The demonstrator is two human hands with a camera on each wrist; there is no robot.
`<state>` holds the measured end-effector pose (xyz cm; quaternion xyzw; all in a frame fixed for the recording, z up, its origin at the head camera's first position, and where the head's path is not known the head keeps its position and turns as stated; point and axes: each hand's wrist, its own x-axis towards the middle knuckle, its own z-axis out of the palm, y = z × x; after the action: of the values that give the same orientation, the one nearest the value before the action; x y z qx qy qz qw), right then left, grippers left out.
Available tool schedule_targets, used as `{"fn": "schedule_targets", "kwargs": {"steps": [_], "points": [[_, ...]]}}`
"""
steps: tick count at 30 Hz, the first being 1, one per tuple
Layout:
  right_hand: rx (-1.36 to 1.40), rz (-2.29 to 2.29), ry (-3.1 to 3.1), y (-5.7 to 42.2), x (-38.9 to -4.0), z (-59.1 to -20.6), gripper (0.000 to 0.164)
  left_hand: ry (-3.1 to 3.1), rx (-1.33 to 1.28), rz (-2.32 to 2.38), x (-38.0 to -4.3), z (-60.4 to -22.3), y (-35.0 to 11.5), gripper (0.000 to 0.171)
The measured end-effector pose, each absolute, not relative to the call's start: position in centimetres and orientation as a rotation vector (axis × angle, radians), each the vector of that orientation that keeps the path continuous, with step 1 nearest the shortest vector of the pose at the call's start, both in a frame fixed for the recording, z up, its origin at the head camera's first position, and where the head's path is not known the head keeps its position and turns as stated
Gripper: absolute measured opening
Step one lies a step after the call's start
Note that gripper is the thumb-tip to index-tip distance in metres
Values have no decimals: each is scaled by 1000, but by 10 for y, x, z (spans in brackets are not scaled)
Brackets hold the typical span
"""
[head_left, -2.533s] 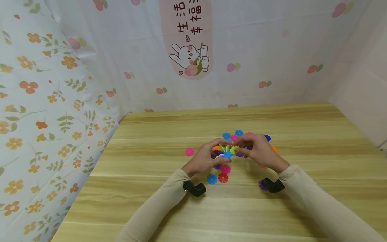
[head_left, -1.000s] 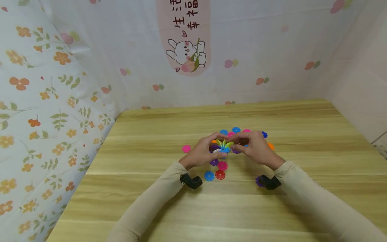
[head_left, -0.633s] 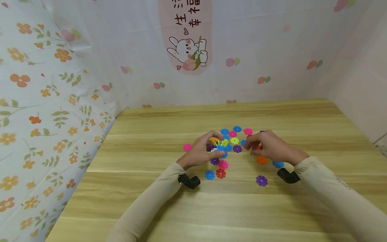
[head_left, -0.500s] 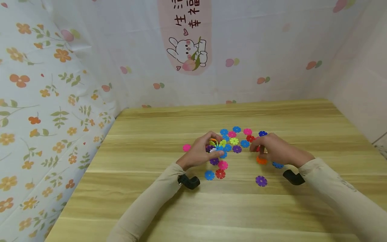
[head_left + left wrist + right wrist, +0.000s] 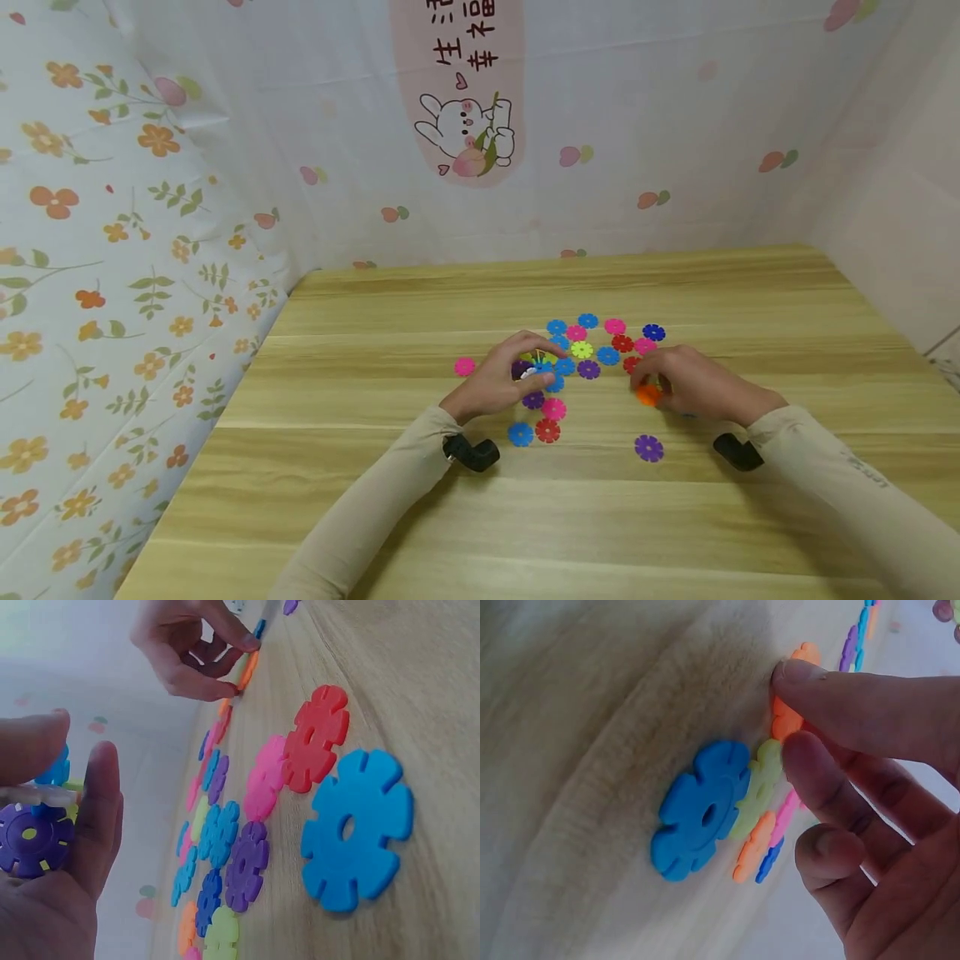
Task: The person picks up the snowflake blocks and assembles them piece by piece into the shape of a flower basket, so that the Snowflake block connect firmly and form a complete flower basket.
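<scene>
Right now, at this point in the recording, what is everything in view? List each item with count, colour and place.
Assembled piece: one, purple, blue, yellow-green and white, in the left hand
Pinched disc: one, orange, in the right hand
Loose flower discs: many, some hidden, mixed colours, on the table
Table: one, wood-grained tan, under the discs
Floral cloth: one, white and orange, at left
Rabbit-print backdrop: one, white and pink, behind the table
Wrist devices: two, black, one per wrist
Sleeves: two, beige, on the forearms
Hands: two, bare, above the table
</scene>
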<state>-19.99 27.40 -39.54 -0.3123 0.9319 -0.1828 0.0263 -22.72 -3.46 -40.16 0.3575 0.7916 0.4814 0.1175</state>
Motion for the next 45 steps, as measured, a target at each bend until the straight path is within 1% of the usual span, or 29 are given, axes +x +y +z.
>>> {"fn": "schedule_targets", "kwargs": {"steps": [9,17,21,26,31,38,45], "points": [[-931,-570,2850,275,-206,-395,24,2314,989,1388,-224,-400,-33,41],[-966,-715,2812,265,-208,-392,23,2300,1003,1330,-222,-398,-33,45],[-913,-889,2791,253,-207,-391,19,2284,995,1316,-220,-398,-32,46],[-806,-1146,2710,239,-207,-392,11,2283,982,1335,-219,-399,-29,54],[-732,-1298,2729,226,-205,-395,8,2321,971,1316,-217,-399,-27,60],[-664,-1509,2772,208,-202,-399,12,2312,995,1342,-217,-403,-27,54],[-646,-1545,2795,199,-201,-398,10,2310,991,1337,-217,-402,-24,54]]}}
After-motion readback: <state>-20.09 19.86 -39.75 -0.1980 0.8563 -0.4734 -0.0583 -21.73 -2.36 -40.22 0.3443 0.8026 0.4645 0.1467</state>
